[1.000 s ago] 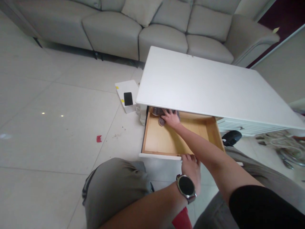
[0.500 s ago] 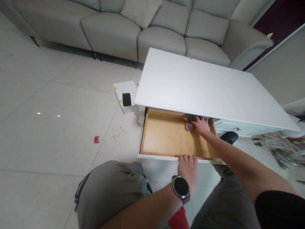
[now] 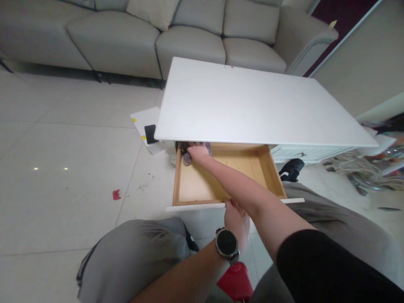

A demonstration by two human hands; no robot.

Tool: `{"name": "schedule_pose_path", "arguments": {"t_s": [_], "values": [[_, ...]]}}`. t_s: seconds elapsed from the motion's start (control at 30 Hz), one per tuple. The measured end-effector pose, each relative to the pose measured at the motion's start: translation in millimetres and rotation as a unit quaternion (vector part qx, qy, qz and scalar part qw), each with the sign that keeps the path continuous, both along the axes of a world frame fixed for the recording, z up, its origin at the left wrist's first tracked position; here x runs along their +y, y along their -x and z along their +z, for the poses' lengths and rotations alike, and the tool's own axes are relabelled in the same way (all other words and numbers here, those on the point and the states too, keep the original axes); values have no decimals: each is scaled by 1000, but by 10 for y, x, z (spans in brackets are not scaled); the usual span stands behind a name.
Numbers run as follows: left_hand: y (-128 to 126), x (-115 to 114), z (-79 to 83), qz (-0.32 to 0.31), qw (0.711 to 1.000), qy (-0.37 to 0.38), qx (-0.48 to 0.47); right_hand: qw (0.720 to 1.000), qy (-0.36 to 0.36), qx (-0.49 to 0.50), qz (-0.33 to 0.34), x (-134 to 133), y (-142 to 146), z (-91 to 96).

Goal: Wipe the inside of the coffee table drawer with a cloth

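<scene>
The pulled-out drawer [image 3: 202, 187] has a light wooden inside and a white front. Deep in its back left corner, my right hand [image 3: 199, 152] presses down on a grey-brown cloth [image 3: 187, 159], closed over it. The table top partly hides the cloth. My left hand [image 3: 236, 219], with a round watch on the wrist, grips the top edge of the drawer front near its middle. My right forearm crosses above that hand and covers some of its fingers.
Above the drawer stands the white coffee table [image 3: 252, 105], with a grey sofa [image 3: 192, 46] behind. A black phone [image 3: 150, 134] lies on a white board [image 3: 143, 115] on the floor to the left. A red object [image 3: 236, 281] is between my legs. Cables [image 3: 362, 170] lie at the right.
My right hand has slid the cloth from the drawer's back right to its back left corner. My left hand stays on the drawer front. The view has shifted right.
</scene>
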State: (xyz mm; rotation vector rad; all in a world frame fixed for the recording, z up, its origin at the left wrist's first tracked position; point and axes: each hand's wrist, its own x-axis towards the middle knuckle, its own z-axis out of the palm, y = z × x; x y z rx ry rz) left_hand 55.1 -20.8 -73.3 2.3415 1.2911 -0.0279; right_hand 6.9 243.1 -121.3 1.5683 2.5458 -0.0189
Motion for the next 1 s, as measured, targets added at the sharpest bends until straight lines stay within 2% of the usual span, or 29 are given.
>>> {"name": "schedule_pose_path", "arguments": {"t_s": [0.07,0.17,0.27,0.37,0.47,0.53,0.7,0.87,0.93,1.0], "values": [[35,7,21,-31,999,-14,21,1000,16,-4,8,-24,-265,15],[101,14,83,-34,998,-44,31,999,23,-17,-17,-148,-913,36],[132,14,131,-29,997,-64,35,996,14,-56,-64,-353,-1751,73],[133,13,146,-35,996,-68,34,981,-5,-125,-148,-549,-2546,137],[127,6,145,-41,996,-69,34,968,-5,-168,-186,-644,-2985,197],[122,-4,143,-42,996,-69,39,965,0,-184,-185,-670,-3032,211],[102,-26,138,-35,996,-64,43,952,-6,-247,-182,-920,-2814,158],[98,-25,163,-33,997,-57,38,941,106,-278,-160,-1344,-2701,171],[108,-23,181,-36,997,-61,39,941,148,-258,-161,-1382,-2670,251],[121,-20,196,-40,996,-64,42,948,144,-233,-163,-1319,-2637,353]]}}
